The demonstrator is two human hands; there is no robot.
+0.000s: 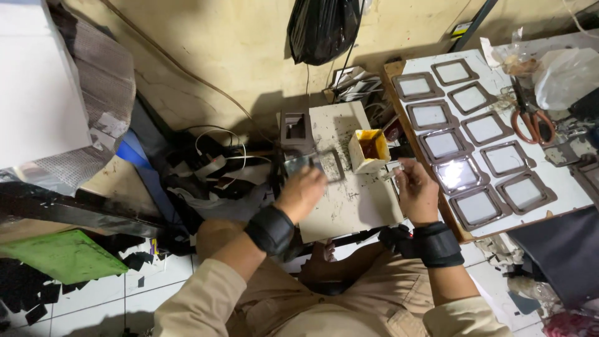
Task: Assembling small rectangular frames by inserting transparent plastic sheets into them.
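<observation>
Our left hand (304,190) pinches a small grey frame (329,165) flat on the work board (349,200), left of the yellow glue cup (369,150), steadying it. Right of the cup, our right hand (417,192) closes around a thin stick (392,174), tip toward the cup; finished frames (480,134) lie further right, apparently drying.

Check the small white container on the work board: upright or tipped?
Upright. The container stands on the board, open top upward, yellow-brown inside.

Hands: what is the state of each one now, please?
Left hand: closed on a thin frame piece over the small work board.
Right hand: closed on a small brush, beside the yellow glue pot.
</observation>
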